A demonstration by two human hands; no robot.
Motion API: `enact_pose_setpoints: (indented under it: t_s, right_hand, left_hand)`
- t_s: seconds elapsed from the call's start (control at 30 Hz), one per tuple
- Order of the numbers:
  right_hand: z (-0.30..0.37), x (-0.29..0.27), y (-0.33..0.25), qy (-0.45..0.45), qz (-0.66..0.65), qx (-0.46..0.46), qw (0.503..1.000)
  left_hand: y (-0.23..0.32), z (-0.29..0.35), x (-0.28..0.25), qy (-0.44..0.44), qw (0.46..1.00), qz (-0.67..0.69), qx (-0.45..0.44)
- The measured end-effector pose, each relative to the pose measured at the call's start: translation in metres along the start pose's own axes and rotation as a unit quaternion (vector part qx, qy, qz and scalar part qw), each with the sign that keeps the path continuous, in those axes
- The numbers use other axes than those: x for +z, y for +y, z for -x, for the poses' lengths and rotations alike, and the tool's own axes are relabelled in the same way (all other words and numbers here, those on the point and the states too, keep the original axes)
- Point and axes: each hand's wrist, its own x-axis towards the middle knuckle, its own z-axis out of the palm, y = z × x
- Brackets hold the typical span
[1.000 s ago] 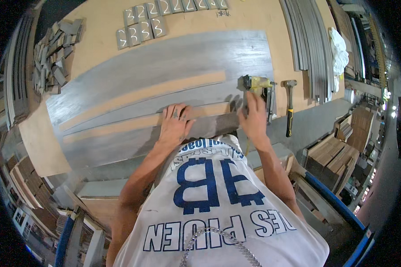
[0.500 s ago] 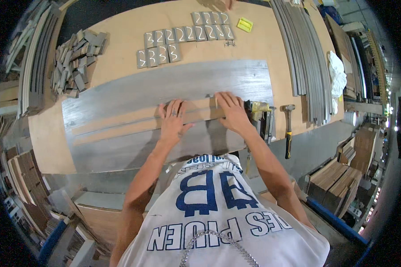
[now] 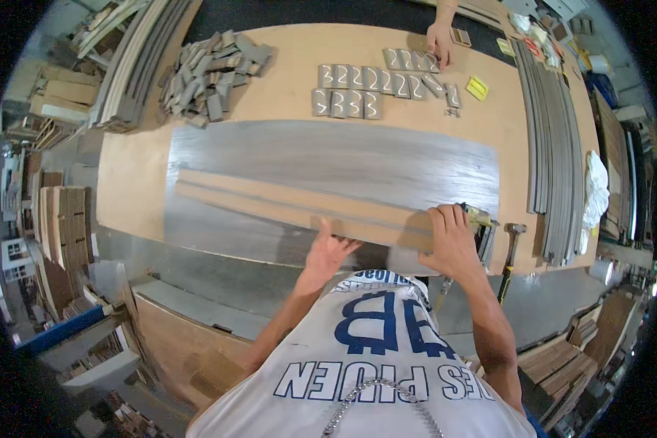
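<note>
A long tan board (image 3: 285, 212) with thin grey strips along it lies slantwise over a wide grey streaked panel (image 3: 328, 150) on the table. My left hand (image 3: 331, 254) is at the board's near edge, thumb up against it and fingers partly hidden at its underside. At the board's right end, my right hand (image 3: 454, 237) grips it, fingers over the top and thumb at the near edge. Beside that hand lies a yellow-green power tool (image 3: 479, 216), partly hidden. A hammer (image 3: 512, 252) with a black and yellow handle lies farther right.
Across the table, another person's hand (image 3: 439, 44) touches marked grey blocks (image 3: 358, 77) set in rows. A yellow block (image 3: 477, 88) sits nearby. Loose grey offcuts (image 3: 215, 73) are heaped at the far left; long grey strips (image 3: 555, 146) are stacked right, beside a white cloth (image 3: 596, 190).
My hands have shifted from lying flat on top to the board's near edge and right end. The view has swung left. The other person's hand has come farther in, and one block sits askew.
</note>
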Motion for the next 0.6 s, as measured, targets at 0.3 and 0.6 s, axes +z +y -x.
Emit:
enact_pose_setpoints:
  t_s: [0.3, 0.6]
  right_hand:
    - [0.01, 0.033, -0.03, 0.073, -0.101, 0.062, 0.99]
    - [-0.029, 0.01, -0.023, 0.208, -0.745, 0.01, 0.634]
  left_hand:
    - [0.088, -0.024, 0.081, 0.031, 0.963, 0.029, 0.266]
    - [0.208, 0.033, 0.138, -0.142, 0.819, -0.555, 0.014]
